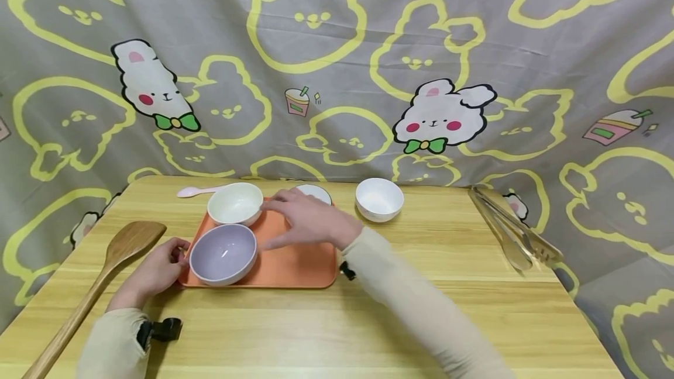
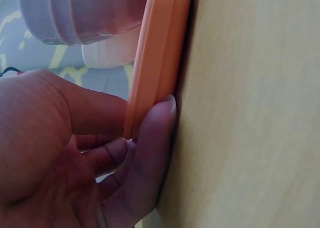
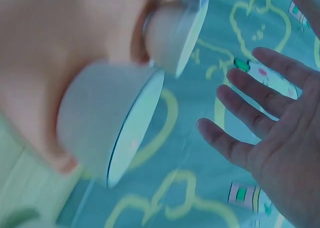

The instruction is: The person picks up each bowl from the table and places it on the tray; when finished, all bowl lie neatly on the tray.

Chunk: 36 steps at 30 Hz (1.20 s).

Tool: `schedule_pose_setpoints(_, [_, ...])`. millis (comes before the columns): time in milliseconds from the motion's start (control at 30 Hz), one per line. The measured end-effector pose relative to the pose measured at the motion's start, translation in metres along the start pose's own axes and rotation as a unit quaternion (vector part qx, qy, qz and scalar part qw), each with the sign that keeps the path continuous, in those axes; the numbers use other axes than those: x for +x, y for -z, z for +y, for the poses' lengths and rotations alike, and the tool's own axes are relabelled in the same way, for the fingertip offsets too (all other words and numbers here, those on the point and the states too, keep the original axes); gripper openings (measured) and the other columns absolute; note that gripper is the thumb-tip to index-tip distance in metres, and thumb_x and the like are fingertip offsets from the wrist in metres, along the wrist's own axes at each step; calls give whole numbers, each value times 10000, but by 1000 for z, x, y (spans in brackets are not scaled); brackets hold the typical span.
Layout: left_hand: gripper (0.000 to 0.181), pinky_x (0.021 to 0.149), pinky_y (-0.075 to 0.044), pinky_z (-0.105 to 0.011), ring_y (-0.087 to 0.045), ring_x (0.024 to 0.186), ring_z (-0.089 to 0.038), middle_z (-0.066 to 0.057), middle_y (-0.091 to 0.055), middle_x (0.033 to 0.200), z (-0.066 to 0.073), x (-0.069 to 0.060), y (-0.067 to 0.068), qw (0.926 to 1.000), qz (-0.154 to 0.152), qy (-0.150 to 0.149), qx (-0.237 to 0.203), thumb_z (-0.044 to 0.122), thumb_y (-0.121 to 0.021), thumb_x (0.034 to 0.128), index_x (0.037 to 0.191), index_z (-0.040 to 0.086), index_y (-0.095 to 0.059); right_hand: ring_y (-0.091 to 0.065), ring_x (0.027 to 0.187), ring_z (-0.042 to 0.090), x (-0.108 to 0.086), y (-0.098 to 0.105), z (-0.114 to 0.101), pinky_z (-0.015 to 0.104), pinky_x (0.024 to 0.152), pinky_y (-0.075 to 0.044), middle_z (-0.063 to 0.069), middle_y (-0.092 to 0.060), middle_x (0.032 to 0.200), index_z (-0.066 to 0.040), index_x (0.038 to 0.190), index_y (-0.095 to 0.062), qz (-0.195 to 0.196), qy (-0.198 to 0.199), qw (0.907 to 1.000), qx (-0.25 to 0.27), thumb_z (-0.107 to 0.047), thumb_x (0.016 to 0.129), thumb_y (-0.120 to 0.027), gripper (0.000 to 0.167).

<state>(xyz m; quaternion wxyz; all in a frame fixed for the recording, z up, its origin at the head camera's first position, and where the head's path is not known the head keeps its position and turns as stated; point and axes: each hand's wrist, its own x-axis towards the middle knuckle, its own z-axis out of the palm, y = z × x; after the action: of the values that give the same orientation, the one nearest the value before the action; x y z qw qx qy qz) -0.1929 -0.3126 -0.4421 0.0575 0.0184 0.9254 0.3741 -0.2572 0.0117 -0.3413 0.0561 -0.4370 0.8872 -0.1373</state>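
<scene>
My left hand (image 1: 158, 268) pinches the left edge of an orange tray (image 1: 300, 265). In the left wrist view the thumb and fingers sit on either side of the tray's rim (image 2: 155, 57), close to the tabletop. A purple bowl (image 1: 223, 256) stands at the tray's front left, with a pale cream bowl (image 1: 236, 203) behind it. Over the tray hovers my right hand (image 1: 313, 221), its fingers spread and holding nothing in the right wrist view. Behind it, a white bowl with a dark rim (image 1: 318, 193) is partly hidden; its side (image 3: 100, 118) shows in the right wrist view.
Right of the tray stands another white bowl (image 1: 379, 200). A wooden spatula (image 1: 113, 256) lies at the left, a pink spoon (image 1: 195, 191) at the back. Metal tongs (image 1: 502, 227) and utensils lie at the right edge. A patterned curtain (image 1: 337, 86) hangs behind the table.
</scene>
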Motion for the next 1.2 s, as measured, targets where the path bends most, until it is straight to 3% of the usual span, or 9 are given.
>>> schedule_pose_setpoints(267, [305, 521, -499, -299, -512, 706, -224, -128, -479, 863, -1, 1, 0, 10000, -35, 30, 5, -56, -525, 889, 1174, -145, -464, -432, 1269, 179, -41, 8, 41, 308, 1046, -363, 11, -485, 1359, -150, 1397, -539, 280, -342, 9990, 81, -569, 821, -709, 733])
schedule_pose_setpoints(400, [303, 520, -491, -297, -514, 696, -221, -127, -483, 858, 0, 2, 0, 10000, -19, 38, 33, -51, -529, 891, 1172, -145, -467, -449, 1252, 202, -60, 8, 59, 360, 1042, -373, 30, -482, 1362, -145, 1393, -543, 390, -632, 9972, 119, -536, 815, -734, 724])
schedule_pose_setpoints(667, [317, 538, -467, -289, -511, 710, -221, -127, -488, 865, 3, 5, 2, 9999, -34, 50, 120, -44, -526, 887, 1181, -143, -461, -342, 1322, 322, -89, 6, 89, 489, 1076, -319, 123, -394, 1470, -151, 1445, -491, 559, -1122, 9919, 185, -500, 814, -751, 767])
schedule_pose_setpoints(933, [305, 539, -453, -280, -505, 713, -224, -120, -490, 860, -1, 3, 1, 9999, 0, 54, 142, -43, -522, 883, 1168, -138, -471, -202, 1407, 433, -107, 4, 116, 557, 1130, -193, 195, -274, 1541, -128, 1498, -403, 798, -1150, 9901, -82, -507, 800, -765, 873])
schedule_pose_setpoints(1067, [301, 541, -443, -274, -498, 714, -221, -116, -486, 855, -2, 4, 1, 9999, 19, 48, 151, -48, -524, 880, 1163, -136, -472, -59, 1440, 448, -109, 2, 128, 657, 1107, -90, 174, -156, 1591, -180, 1545, -315, 755, -1447, 9866, -30, -607, 774, -734, 976])
schedule_pose_setpoints(1200, [294, 536, -448, -276, -500, 707, -216, -114, -488, 850, -1, 4, 2, 9999, 40, 26, 159, -56, -523, 880, 1157, -138, -472, -32, 1444, 444, -106, -1, 136, 714, 1071, -80, 173, -113, 1601, -198, 1560, -279, 746, -1707, 9825, 18, -666, 759, -705, 1021])
